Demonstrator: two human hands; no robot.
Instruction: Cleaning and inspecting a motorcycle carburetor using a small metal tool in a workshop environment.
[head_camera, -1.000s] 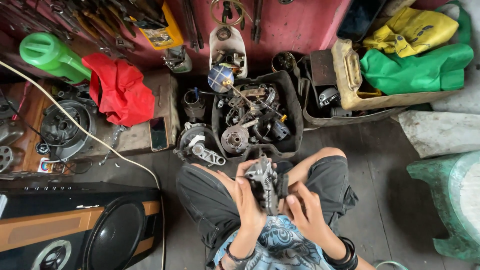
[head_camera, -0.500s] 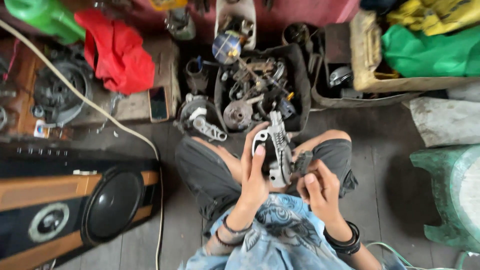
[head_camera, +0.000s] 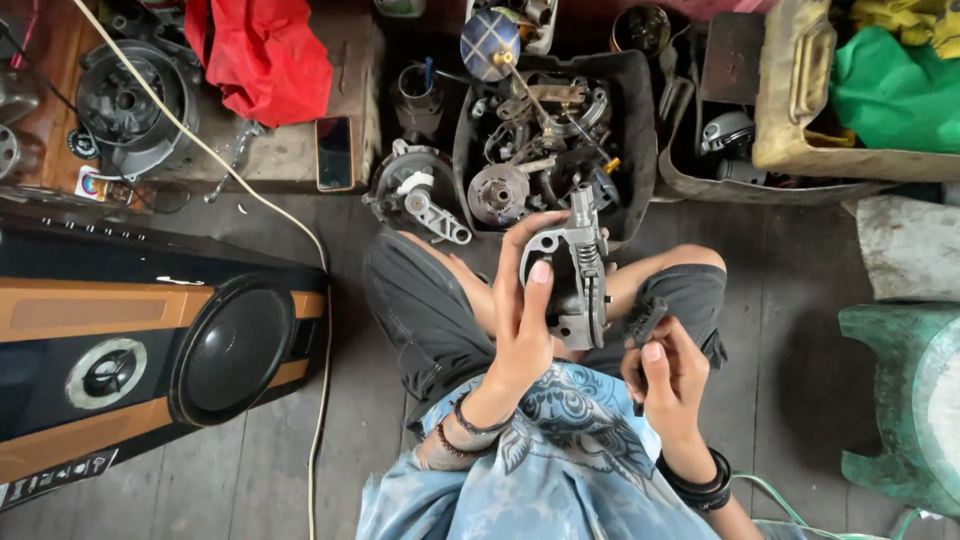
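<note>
A floor of dark wooden planks is seen from above, crowded along its far edge with workshop clutter. At the left a large black and orange loudspeaker lies on its side, cut off by the frame edge, and a pale cable is trailed across the boards beside it. Further along, a red cloth and a phone are set on a low wooden block. In the middle, a black tray is filled with metal parts too tangled to be told apart. Just in front of it, a grey metal engine part is clasped upright by the left hand above the lap. A small dark tool is gripped in the closed right hand; its lower end is hidden. At the right, a green stool is cropped.
</note>
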